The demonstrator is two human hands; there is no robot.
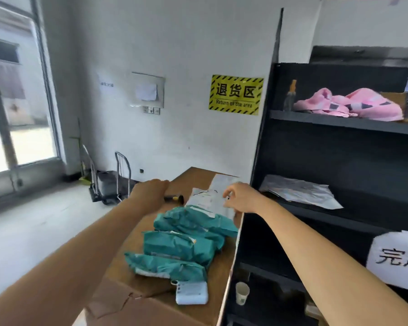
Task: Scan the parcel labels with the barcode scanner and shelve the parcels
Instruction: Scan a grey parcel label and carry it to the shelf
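A large cardboard box (196, 177) serves as the work surface. On it lie three teal parcels (186, 238) in a heap and, behind them, a grey-white parcel (206, 200) with its label facing up. My right hand (242, 199) pinches that parcel's right edge between thumb and fingers. The black and yellow barcode scanner (176, 198) lies on the box left of the parcel. My left hand (149, 191) covers its handle end with fingers curled down over it. On the black shelf unit (339, 123) to the right, another grey parcel (299, 191) lies on the middle shelf.
A small white device (191, 293) sits at the box's near edge. The top shelf holds pink cloth (353, 105) and bottles. A paper cup (242, 292) stands low in the shelf unit, and a white paper sign (396, 260) hangs on it. Hand trucks (108, 184) stand by the wall.
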